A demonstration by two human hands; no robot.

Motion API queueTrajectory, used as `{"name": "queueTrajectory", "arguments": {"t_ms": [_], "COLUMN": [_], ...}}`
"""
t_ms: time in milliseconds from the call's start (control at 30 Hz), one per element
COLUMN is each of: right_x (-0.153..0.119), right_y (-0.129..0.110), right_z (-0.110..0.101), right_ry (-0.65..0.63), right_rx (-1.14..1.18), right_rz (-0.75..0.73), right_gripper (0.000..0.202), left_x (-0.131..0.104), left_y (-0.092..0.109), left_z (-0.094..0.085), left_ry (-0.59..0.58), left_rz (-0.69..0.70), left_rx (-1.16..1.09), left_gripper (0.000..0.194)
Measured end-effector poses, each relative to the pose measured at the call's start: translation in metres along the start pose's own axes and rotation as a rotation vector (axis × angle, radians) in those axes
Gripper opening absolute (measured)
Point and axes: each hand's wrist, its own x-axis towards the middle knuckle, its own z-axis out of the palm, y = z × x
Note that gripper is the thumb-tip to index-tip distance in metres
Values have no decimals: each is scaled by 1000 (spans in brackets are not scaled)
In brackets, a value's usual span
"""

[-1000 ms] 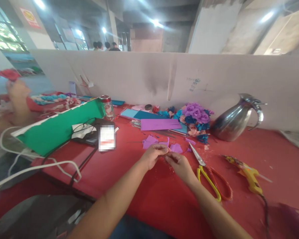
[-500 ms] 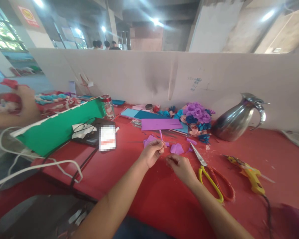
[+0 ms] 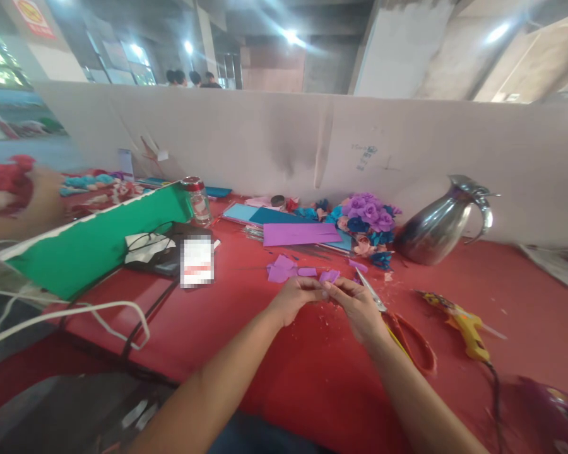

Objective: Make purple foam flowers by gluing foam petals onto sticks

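My left hand [image 3: 299, 301] and my right hand [image 3: 357, 309] meet fingertip to fingertip over the red table, both closed in a pinch. The purple paper strip in my left fingers is hidden behind them now; what my right fingers pinch is too small to make out. Just beyond the fingertips lies a purple paper piece [image 3: 330, 275]. Further left are a small purple strip [image 3: 307, 272] and crumpled purple paper [image 3: 282, 269]. Scissors [image 3: 409, 343] with red and yellow handles lie by my right hand, partly covered by it.
A yellow glue gun [image 3: 471, 334] and a metal jug [image 3: 435, 221] stand right. Behind are paper flowers [image 3: 369, 214] and a flat purple sheet [image 3: 301, 234]. At left are a green panel [image 3: 99, 246], a glass jar [image 3: 199, 202], cables and another person's hand [image 3: 45, 195] with red flowers.
My right hand has come to my left, and their fingertips now meet. The purple strip that stood up from my left fingers no longer shows. The view has shifted slightly.
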Motion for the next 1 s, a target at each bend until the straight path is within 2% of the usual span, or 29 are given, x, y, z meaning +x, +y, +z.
{"name": "queueTrajectory", "arguments": {"t_ms": [267,700,833,1000], "right_x": [2,1,1,0], "right_y": [4,4,2,-1], "right_z": [-3,-1,0,1], "right_ry": [8,22,37,-8], "right_rx": [90,33,51,-1], "right_rz": [62,-15,-15,-68], "right_gripper": [37,34,32,30], "left_x": [-1,-1,0,0], "left_y": [1,0,-1,-2], "left_z": [-1,1,1,1], "left_ry": [-22,-31,-3,38], "left_rz": [-12,-2,7,0], "left_rx": [80,59,59,87], "left_gripper": [24,20,19,20]}}
